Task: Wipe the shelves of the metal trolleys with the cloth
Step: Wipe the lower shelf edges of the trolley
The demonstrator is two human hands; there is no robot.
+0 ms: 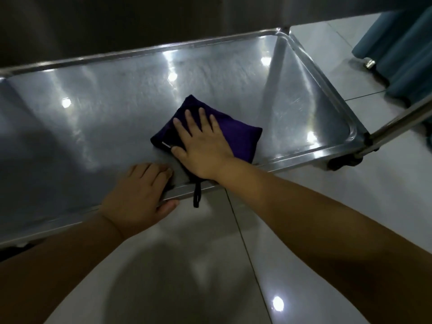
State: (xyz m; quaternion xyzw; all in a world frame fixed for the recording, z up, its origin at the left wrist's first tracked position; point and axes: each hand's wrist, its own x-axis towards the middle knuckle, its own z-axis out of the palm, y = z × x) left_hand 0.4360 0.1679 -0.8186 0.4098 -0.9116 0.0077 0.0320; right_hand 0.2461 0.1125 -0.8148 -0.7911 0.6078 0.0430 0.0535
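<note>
Overhead, head view (the only one).

- Right hand (203,146) lies flat on the purple cloth (236,134), with its fingers straight and spread. The grip is apart: it presses the cloth and does not clutch it.
- The cloth is folded into a pad. It sits on the trolley shelf (93,108), right of centre and close to the near rim (304,158). Its black loop (197,195) hangs over that rim.
- Left hand (138,195) is just beside the cloth. The fingers lie on top of the near rim and the thumb runs along its outer edge, so this grip is clamped on the rim (steadying the trolley, I judge).
- A castor (341,163) shows under the right corner, and the tiled floor (315,218) below is glossy.

Risks from here:
- With only a flat palm on it, the pad could unfold or slip out from under the hand on a hard stroke.
- The dangling loop could catch on the rim during a stroke away from the person.
- If the left hand loosens, the push could roll the trolley on the slick tile.
- Glare spots on the steel hide smears, so the far corners and the left end could easily be missed.
</note>
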